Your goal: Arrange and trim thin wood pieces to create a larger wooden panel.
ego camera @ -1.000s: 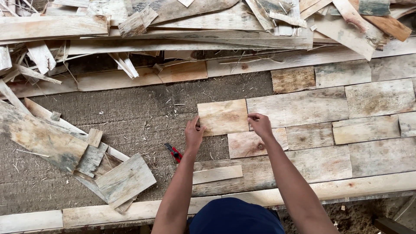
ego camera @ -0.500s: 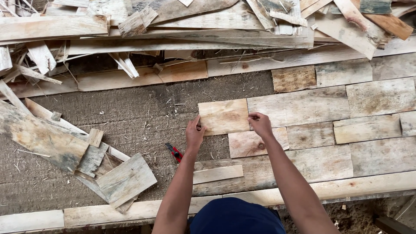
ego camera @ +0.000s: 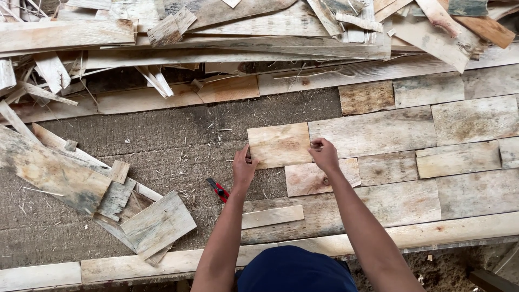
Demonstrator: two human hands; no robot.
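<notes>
A pale rectangular wood piece [ego camera: 279,144] lies flat on the grey work surface, at the left end of a row of fitted wood pieces. My left hand [ego camera: 244,168] grips its lower left corner. My right hand [ego camera: 324,154] holds its right edge, where it meets the long grey plank [ego camera: 378,131] beside it. Below sits a pinkish wood piece [ego camera: 311,178]. A narrow light strip [ego camera: 272,216] lies loose near my left forearm.
A red-handled tool [ego camera: 218,189] lies left of my left hand. Loose offcuts [ego camera: 157,223] and a long weathered board [ego camera: 51,170] sit at the left. A heap of scrap planks [ego camera: 259,27] fills the far side. A wooden edge rail [ego camera: 432,230] runs along the near side.
</notes>
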